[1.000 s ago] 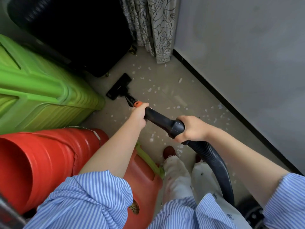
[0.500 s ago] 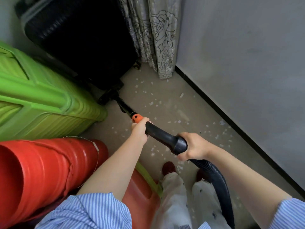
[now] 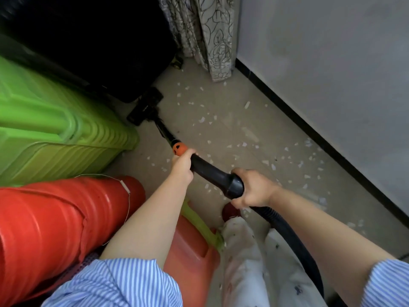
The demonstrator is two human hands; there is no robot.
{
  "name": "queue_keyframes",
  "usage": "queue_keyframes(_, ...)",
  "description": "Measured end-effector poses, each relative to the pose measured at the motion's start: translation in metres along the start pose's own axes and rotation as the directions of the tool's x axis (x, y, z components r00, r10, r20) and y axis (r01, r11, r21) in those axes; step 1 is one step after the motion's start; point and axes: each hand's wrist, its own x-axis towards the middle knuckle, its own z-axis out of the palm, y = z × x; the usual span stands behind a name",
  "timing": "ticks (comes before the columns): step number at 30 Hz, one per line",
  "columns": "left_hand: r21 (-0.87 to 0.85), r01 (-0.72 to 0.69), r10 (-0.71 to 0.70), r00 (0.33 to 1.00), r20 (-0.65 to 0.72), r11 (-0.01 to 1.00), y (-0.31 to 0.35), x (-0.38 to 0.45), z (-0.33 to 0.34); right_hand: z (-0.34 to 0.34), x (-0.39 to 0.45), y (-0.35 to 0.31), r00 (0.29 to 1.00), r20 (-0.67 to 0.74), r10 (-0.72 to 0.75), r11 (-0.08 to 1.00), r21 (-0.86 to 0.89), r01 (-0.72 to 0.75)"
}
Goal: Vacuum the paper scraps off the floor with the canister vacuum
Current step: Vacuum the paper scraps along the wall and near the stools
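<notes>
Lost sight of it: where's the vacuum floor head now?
Head view, upper left: the floor head sits on the floor against the black suitcase, just beyond the green suitcase.

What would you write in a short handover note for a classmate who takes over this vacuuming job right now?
Left hand grips the wand just behind the orange collar. Right hand grips the black handle where the hose joins.
Floor head sits on the floor by the black suitcase and green suitcase.
Done: cannot tell how much is cleared.
Left: paper scraps lie across the middle of the floor and along the baseboard, some near the curtain. Sweep the head rightward next, probably.
</notes>
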Motion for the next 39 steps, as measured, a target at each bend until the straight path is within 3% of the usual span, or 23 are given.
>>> queue_keyframes(13, 0.094, 0.025, -0.029, 0.999, 0.042, 0.995, -0.006, 0.015, 0.001, 0.003, 0.005, 0.008, 1.0, 0.011, 0.023, 0.999, -0.032, -0.023)
queue_keyframes(19, 0.09, 0.03, -0.034, 0.998, 0.044, 0.995, -0.004, 0.012, -0.011, 0.013, -0.006, -0.001, 0.999, 0.013, 0.032, 0.999, 0.031, -0.032)
queue_keyframes(39, 0.132, 0.023, -0.036, 0.995, 0.097, 0.991, -0.023, -0.082, -0.028, -0.006, -0.117, -0.03, 0.999, -0.045, -0.02, 0.999, -0.039, 0.019)
